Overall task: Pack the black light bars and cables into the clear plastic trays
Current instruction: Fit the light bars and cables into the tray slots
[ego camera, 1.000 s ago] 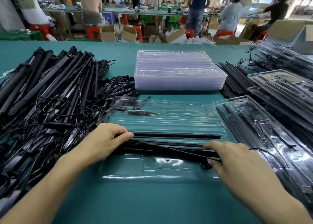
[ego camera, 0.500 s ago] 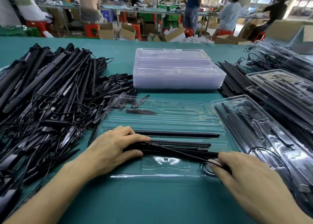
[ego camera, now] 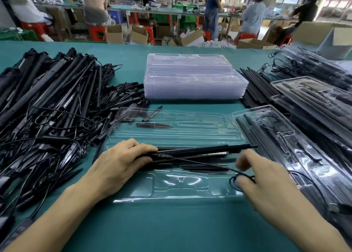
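The bars (ego camera: 200, 150) lie bundled across the middle of the tray (ego camera: 171, 198). Their long axis runs left to right, nearly parallel to the tray's near edge, and the right ends reach its right edge. The tray sits midway along the near edge of the table (ego camera: 171, 229).

The left hand (ego camera: 122, 161) grips the bundle's left end, with the fingers curled over the top and the thumb against the near side. A thin cable (ego camera: 200, 163) leaves that end and slants across the tray toward its near right corner. It finishes in a small coil at the right hand (ego camera: 266, 185).

That hand sits just beside the bars' right ends, on their near side. Its fingers are blurred, with the forefinger lifted apart from the thumb. The coil touches the thumb tip, but I cannot tell whether it is pinched.

The right hand is plainly nearer the coil, which probably belongs in the pocket along the near edge. Meanwhile the left hand can steady the bars into their channels.
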